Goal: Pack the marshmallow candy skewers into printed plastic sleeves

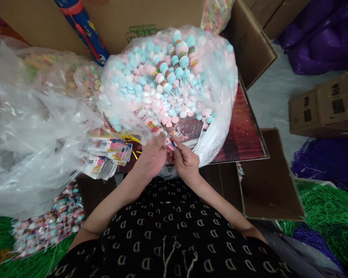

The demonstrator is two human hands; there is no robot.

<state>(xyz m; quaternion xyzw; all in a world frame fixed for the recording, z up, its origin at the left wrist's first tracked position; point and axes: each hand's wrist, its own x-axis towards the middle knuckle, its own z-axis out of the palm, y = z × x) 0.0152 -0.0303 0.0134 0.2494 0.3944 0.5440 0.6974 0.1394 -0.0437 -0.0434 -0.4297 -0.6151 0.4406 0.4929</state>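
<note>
Both hands meet at the table's front edge, around a printed clear wrapper (147, 119) that has colourful sweets in it. My left hand (156, 154) is closed on the wrapper's lower part, thumb on top. My right hand (187, 160) pinches the wrapper's near end between thumb and fingers. Just beyond them lies a large open plastic bag of pink, blue and white candies (133, 87). Several candy skewers (176, 58) on white sticks rest on top of it. Left of my left hand are stacks of printed wrappers (106, 150) and yellow ties (130, 138).
Clear bags of ring sweets (87, 79) cover the table's left side. A blue cylinder (82, 31) leans at the back. An open carton (271, 177) stands below the red-brown table (243, 127) at right. Wrapped skewers (52, 227) lie low left. Green strands (330, 212) lie at right.
</note>
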